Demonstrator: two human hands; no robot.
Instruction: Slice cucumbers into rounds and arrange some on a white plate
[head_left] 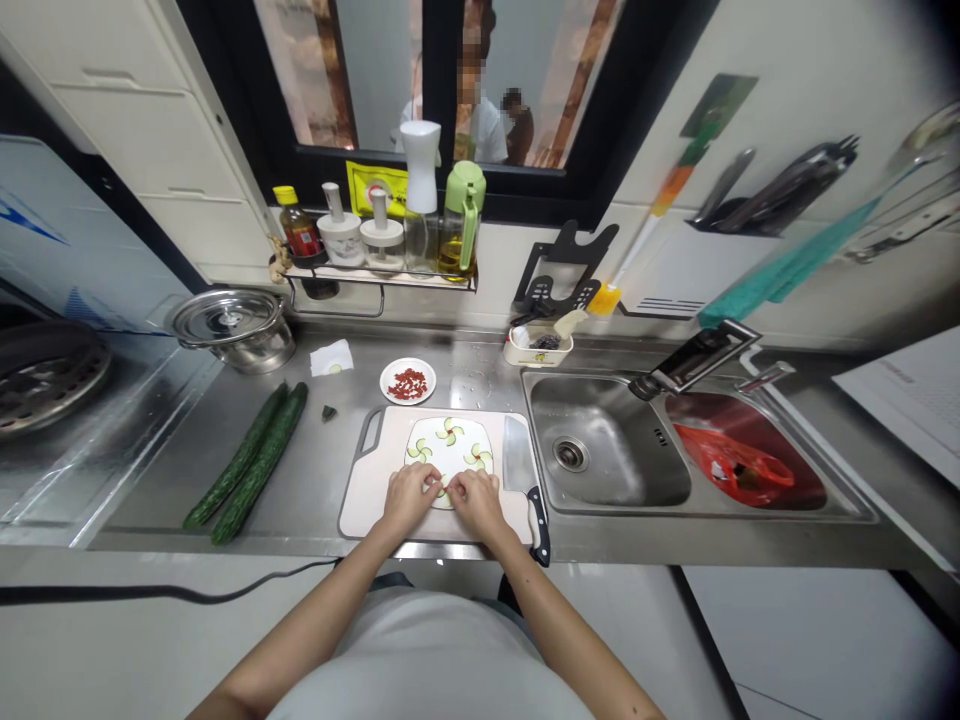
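Observation:
A white plate point(455, 459) lies on a pale cutting board point(375, 495). Thin cucumber slices point(450, 431) form pinwheel flowers on it, with small red centres. Over the near edge of the plate, my left hand point(410, 494) and my right hand point(478, 502) come close together. The fingertips of both are pinched around another small cucumber flower with a red bit; the fingers hide exactly what each one grips. To the right of the plate, a kitchen knife point(538, 525) rests on the board, its black handle toward me. A small white dish point(387, 385) of red pieces point(409, 384) stands behind the board.
Two whole cucumbers point(262, 465) lie on the steel counter at left, beside a dark green cut end point(328, 412). Behind them are a lidded pot point(255, 340) and a paper towel point(322, 358). A sink point(607, 500) with a red bag point(739, 468) is at right. Seasonings fill a shelf point(390, 278).

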